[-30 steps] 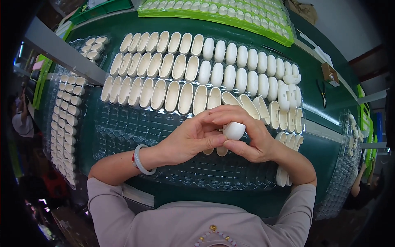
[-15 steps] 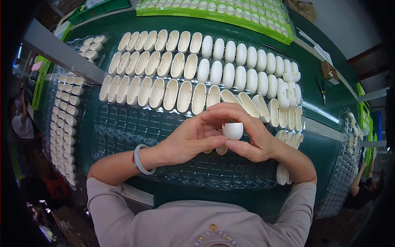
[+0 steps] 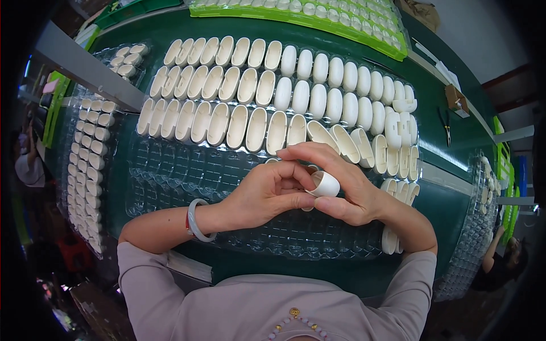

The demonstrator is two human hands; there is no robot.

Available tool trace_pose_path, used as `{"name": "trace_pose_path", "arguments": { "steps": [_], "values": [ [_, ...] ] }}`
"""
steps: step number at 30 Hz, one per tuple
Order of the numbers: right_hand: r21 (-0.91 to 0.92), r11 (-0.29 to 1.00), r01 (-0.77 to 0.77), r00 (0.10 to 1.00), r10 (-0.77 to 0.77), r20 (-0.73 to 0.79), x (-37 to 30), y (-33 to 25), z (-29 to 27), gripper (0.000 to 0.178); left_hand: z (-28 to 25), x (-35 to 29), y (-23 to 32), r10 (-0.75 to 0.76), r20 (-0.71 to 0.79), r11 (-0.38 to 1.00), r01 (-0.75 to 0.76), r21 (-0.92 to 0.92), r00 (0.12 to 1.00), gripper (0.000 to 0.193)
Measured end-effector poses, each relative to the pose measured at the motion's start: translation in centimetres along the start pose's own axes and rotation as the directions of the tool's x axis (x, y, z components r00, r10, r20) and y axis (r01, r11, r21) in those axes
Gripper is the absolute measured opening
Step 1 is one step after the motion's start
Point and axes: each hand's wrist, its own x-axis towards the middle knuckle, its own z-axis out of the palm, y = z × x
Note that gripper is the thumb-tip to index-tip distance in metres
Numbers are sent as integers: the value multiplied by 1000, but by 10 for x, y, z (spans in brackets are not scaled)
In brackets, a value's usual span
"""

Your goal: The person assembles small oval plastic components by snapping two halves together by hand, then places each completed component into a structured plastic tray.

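A small white cup-shaped plastic shell (image 3: 328, 185) is between my two hands above a clear plastic tray (image 3: 170, 177). Its opening is tilted toward my left hand (image 3: 264, 193), whose thumb and curled fingers pinch at the rim. My right hand (image 3: 355, 196) grips the shell's outer side, thumb underneath and fingers arched over it. Beyond my hands, long oval shells stand in rows in the tray: cream hollow sides (image 3: 246, 86) face up on the left, smooth white backs (image 3: 335, 103) on the right. A few pieces under my hands are mostly hidden.
Left of the tray, another tray holds small cup-shaped shells (image 3: 85, 153), beside a grey post (image 3: 85, 68). A light-green crate (image 3: 307, 24) with small parts stands at the back. Pliers (image 3: 446, 128) and a cardboard box (image 3: 455, 99) lie right. People sit at both far sides.
The small shell has tipped from roughly upright to lying toward my left hand, so its opening now shows. My left fingers have shifted onto its rim.
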Motion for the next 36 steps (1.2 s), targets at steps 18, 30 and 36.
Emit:
{"name": "trace_pose_path", "arguments": {
  "steps": [18, 30, 36],
  "values": [
    [-69, 994, 86, 995, -83, 47, 1, -4, 2, 56, 3, 0, 1, 108, -91, 964, -82, 251, 990, 12],
    [289, 956, 49, 999, -43, -29, -3, -2, -5, 23, -2, 0, 0, 389, -46, 792, -309, 526, 920, 18],
    [242, 924, -295, 912, 348, -216, -3, -11, 3, 33, -4, 1, 16, 659, -231, 687, -447, 573, 716, 39]
  ]
}}
